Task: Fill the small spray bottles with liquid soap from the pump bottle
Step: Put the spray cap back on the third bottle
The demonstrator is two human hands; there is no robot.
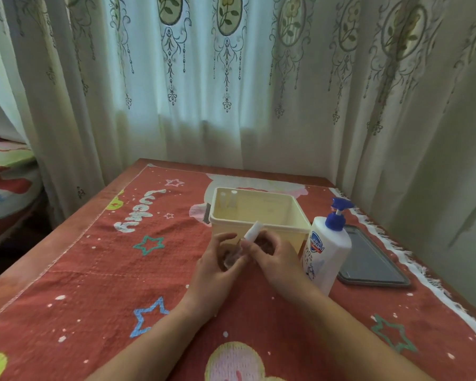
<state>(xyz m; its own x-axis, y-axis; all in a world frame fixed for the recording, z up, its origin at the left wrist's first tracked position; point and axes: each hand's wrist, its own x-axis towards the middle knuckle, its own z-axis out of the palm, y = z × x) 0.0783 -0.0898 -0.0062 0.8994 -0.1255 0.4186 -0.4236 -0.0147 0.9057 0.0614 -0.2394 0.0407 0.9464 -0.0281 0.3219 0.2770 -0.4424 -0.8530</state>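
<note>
Gripped by the left hand [217, 264] over the desk [30, 266], a small spray bottle [231, 258] has its white top [252, 232] pinched by the right hand [276, 258]; cream tub [259, 219] just behind, pump bottle [327, 251] alongside.

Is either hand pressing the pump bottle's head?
No, left hand and right hand hold a small spray bottle beside the pump bottle.

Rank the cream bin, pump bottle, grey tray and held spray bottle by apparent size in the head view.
1. cream bin
2. pump bottle and grey tray, too alike to rank
3. spray bottle, clearly smallest
</note>
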